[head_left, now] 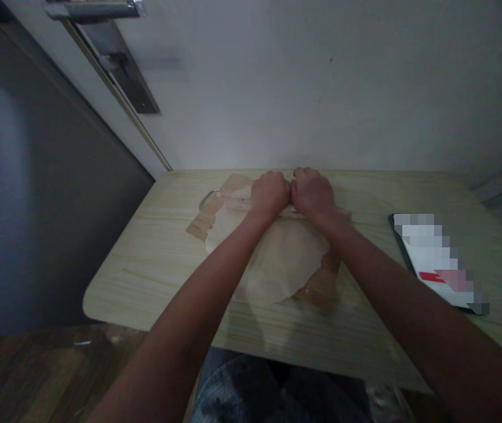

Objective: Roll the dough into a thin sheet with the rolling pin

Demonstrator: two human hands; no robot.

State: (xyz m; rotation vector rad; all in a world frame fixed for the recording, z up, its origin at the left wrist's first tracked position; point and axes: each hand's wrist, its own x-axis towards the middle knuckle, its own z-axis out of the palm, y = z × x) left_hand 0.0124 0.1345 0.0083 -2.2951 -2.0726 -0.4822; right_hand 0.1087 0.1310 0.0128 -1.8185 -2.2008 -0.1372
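Observation:
My left hand (271, 194) and my right hand (313, 191) are side by side, both closed over a pale wooden rolling pin (344, 215). Only parts of the pin show, at the right end and to the left of the hands. Beneath it a thin, pale sheet of dough (288, 252) with an uneven edge is spread out. The dough covers most of a brown wooden board (321, 288), whose corners stick out around it. A curved metal handle (207, 198) is at the board's far left side.
The board lies on a light wood-grain table (145, 258) with a rounded left corner. To the right is a flat, dark-edged device (429, 258) with a blurred bright screen. A white door (277, 82) with a metal handle (96, 9) rises behind the table.

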